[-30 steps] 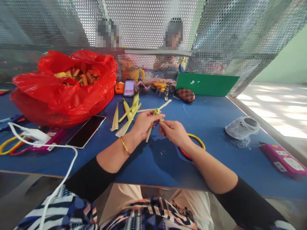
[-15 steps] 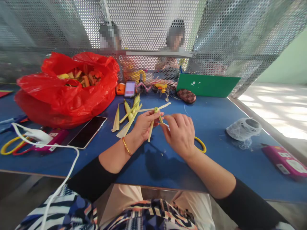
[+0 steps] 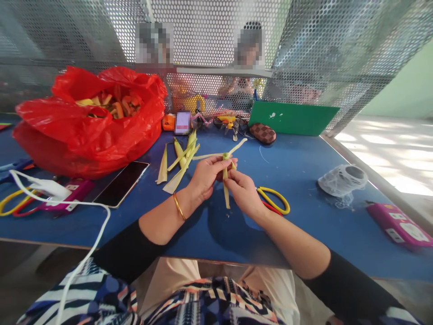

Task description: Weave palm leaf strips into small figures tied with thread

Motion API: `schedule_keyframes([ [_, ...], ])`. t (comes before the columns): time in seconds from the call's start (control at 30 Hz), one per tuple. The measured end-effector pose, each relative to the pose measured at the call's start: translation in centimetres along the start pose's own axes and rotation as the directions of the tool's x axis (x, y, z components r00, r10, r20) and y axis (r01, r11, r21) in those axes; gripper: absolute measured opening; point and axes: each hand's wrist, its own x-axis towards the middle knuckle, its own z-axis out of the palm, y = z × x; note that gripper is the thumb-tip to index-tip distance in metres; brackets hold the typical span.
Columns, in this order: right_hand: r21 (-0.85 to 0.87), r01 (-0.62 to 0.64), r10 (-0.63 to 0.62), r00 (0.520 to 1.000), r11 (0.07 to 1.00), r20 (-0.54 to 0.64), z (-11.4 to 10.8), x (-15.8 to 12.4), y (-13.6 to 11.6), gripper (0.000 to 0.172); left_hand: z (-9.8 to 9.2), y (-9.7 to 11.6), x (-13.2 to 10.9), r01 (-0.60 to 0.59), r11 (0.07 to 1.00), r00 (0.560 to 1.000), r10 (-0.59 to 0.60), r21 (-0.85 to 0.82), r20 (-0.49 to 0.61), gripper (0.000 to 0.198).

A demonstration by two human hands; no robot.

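Over the middle of the blue table, my left hand (image 3: 209,176) pinches a small piece folded from pale green leaf strips (image 3: 225,156). Several of its ends stick out: one to the left, one up to the right, one hanging down. My right hand (image 3: 244,187) is closed right beside it, its thumb and fingertips on a strip of the same piece. What exactly lies between those fingertips is partly hidden. Loose pale leaves (image 3: 184,163) lie in a heap behind my left hand. Scissors with yellow and red handles (image 3: 279,201) rest beside my right wrist.
A red plastic bag (image 3: 91,149) of cut pieces stands at the left, a phone (image 3: 123,185) before it. A white cable (image 3: 106,225) crosses the table edge. Rightward are a wrapped spool (image 3: 341,180), a magenta box (image 3: 397,224), a checked case (image 3: 263,134) and a green board (image 3: 294,118).
My right hand has moved down and left, closer to the left hand, uncovering more of the scissors. The folded piece has shifted slightly right, and its hanging strip has swung to the right.
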Motion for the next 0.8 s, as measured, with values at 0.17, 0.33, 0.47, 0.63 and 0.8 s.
schedule_keyframes([
  [0.17, 0.041, 0.092, -0.095, 0.99, 0.995, 0.106, -0.4, -0.1, -0.5, 0.016, 0.0, 0.2, 0.1, -0.046, 0.999, 0.998, 0.046, 0.012, -0.047, 0.012],
  [0.33, -0.06, 0.108, -0.096, 0.98, 0.992, 0.177, -1.1, -0.5, -1.6, 0.023, -0.1, 0.7, 0.0, -0.031, 0.999, 0.996, 0.032, 0.016, -0.079, 0.017],
  [0.47, -0.265, 0.103, -0.167, 0.957, 0.959, -0.235, -2.0, -0.3, -1.8, 0.026, -0.6, 1.0, 0.1, -0.031, 0.998, 0.996, 0.036, 0.061, -0.079, 0.025],
  [0.63, -0.166, 0.092, -0.113, 0.985, 0.982, -0.127, -2.5, 1.6, 0.0, 0.021, -0.8, 0.9, 0.2, 0.008, 0.993, 0.999, -0.002, 0.12, -0.046, 0.03],
  [0.8, -0.095, 0.085, -0.091, 0.994, 0.992, -0.061, -2.5, 2.1, 0.9, 0.021, -0.8, 1.4, 0.1, 0.095, 0.987, 0.995, -0.098, 0.127, 0.016, 0.03],
])
